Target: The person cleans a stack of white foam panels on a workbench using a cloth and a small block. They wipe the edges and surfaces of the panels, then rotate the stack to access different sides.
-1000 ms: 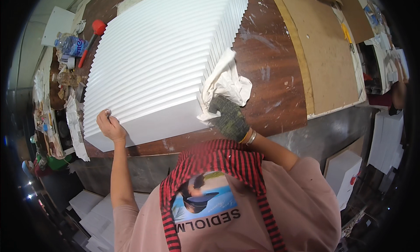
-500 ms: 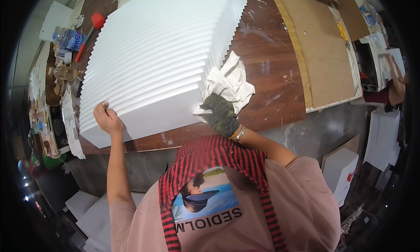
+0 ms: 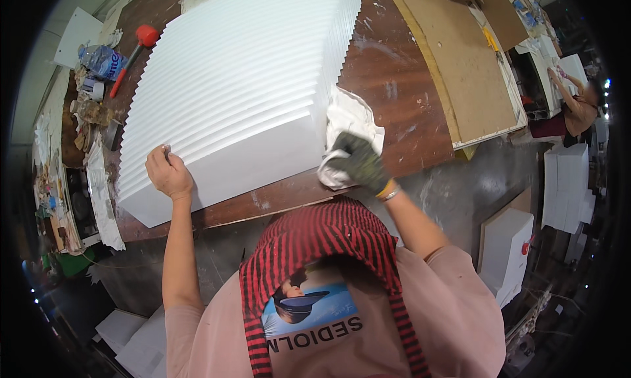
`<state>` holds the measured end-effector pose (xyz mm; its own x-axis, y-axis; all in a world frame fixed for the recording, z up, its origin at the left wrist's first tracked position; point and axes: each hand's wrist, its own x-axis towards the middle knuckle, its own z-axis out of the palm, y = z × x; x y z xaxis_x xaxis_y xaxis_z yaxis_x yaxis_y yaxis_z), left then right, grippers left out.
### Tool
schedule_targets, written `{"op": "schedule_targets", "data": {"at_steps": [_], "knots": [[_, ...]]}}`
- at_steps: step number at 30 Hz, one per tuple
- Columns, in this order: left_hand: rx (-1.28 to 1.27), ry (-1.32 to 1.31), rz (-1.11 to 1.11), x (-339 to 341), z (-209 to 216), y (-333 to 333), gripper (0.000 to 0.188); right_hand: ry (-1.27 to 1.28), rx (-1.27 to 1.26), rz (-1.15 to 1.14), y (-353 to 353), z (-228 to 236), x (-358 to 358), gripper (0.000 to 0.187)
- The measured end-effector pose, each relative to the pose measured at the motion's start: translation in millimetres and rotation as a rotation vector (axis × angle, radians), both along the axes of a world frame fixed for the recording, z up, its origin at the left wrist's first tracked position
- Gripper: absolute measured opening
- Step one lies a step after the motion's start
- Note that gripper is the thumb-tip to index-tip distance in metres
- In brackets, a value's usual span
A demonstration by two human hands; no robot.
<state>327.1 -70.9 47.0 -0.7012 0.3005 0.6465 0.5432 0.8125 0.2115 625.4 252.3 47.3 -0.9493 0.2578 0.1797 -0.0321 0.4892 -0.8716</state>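
Note:
A large white ridged block, like many thin white boards set in steps, lies on the brown table. Its front face is smooth and flat. My bare left hand rests at the block's near left top edge with fingers curled in; whatever may be between them is hidden. On my right hand is a dark green mottled work glove. Its fingers close on a crumpled white cloth, beside the block's near right corner. Part of the cloth spreads over the tabletop.
A red-headed mallet and a plastic bottle lie left of the block. Brown board covers the table's right side, with a yellow-handled tool on it. White panels stand at lower right. Another person works at far right.
My right hand has moved right with the cloth, away from the block's corner. My left hand has shifted slightly right in view and stays at the block's edge.

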Motion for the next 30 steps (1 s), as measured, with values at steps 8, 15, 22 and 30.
{"op": "schedule_targets", "data": {"at_steps": [8,15,22,30], "knots": [[-0.009,-0.003,0.005,1.7,-0.1,-1.0,0.019,0.257,0.195,-0.568,39.0,-14.7,-40.3,0.033],[-0.012,0.008,0.007,0.6,-0.7,-1.1,0.019,0.173,0.544,-0.584,7.6,-8.9,-64.8,0.032],[0.012,-0.029,0.0,3.8,1.4,0.0,0.018,0.342,0.906,-0.401,-35.6,6.7,-61.8,0.03],[0.0,-0.039,0.016,7.0,3.5,0.1,0.02,0.197,0.712,-0.276,-45.5,13.8,-87.7,0.04]]}}
